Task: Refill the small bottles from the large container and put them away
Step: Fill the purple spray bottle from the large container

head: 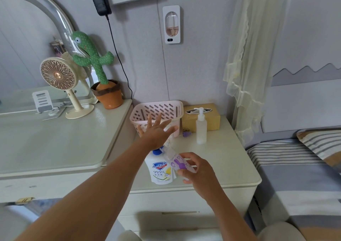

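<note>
While the right hand is gripping a small clear bottle with a purple rabbit print, fingers and thumb curling round its lower end, the left hand is reaching out open, fingers spread and holding nothing. The small bottle is lying tilted in the grip, its neck pointing up toward the left wrist and its top sitting close against the blue cap of the large Safeguard hand-wash bottle. That bottle is standing upright on the bench, just under the left wrist and beside the right hand's fingertips. Beyond the left hand a pink slotted basket is sitting at the back of the bench. The spread fingers are overlapping its front wall, though I cannot tell whether they are touching it. Farther back from the right hand, a clear pump bottle is standing in front of a yellowish tissue box. A small purple piece is lying just right of the left hand's fingers, between basket and pump bottle.
</note>
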The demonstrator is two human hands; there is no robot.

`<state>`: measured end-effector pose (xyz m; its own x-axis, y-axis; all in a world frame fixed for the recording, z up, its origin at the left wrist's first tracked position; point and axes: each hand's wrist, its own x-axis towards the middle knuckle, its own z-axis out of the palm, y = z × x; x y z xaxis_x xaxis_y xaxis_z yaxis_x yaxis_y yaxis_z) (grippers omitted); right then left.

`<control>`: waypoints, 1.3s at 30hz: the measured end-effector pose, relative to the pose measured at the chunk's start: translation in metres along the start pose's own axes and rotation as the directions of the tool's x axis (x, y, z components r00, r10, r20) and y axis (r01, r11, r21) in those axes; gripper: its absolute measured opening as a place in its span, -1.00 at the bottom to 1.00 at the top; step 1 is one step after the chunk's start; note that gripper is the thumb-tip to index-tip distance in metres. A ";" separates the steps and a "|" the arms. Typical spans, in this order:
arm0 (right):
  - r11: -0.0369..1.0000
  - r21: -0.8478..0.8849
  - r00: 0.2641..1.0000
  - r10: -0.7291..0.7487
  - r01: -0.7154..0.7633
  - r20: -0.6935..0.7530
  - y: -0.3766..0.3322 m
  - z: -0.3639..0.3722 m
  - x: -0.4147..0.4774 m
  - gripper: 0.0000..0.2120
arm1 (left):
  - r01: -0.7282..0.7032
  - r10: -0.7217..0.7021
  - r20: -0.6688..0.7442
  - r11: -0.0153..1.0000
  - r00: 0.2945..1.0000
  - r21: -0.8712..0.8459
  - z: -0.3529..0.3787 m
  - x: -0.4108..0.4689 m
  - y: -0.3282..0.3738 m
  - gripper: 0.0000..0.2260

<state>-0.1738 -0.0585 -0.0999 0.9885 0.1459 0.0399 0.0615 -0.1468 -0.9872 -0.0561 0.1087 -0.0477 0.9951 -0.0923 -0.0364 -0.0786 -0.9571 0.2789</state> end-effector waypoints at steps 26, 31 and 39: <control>0.998 -0.048 0.999 -0.031 0.031 0.008 -0.006 -0.002 0.000 -0.65 | -0.029 0.032 -0.036 0.997 0.999 0.069 -0.011 0.002 0.002 -0.23; 0.998 -0.062 1.000 -0.017 0.017 0.005 -0.002 0.001 0.000 -0.65 | -0.023 0.024 -0.041 0.999 0.999 0.029 0.000 0.001 -0.004 -0.34; 0.997 -0.076 0.999 -0.032 0.032 -0.003 -0.004 0.000 -0.002 -0.65 | -0.020 0.023 -0.041 0.998 0.999 0.065 -0.004 0.002 -0.002 -0.28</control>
<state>-0.1761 -0.0578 -0.0965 0.9865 0.1471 0.0720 0.1030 -0.2159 -0.9710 -0.0539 0.1117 -0.0447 0.9946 -0.1029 0.0098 -0.1025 -0.9709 0.2166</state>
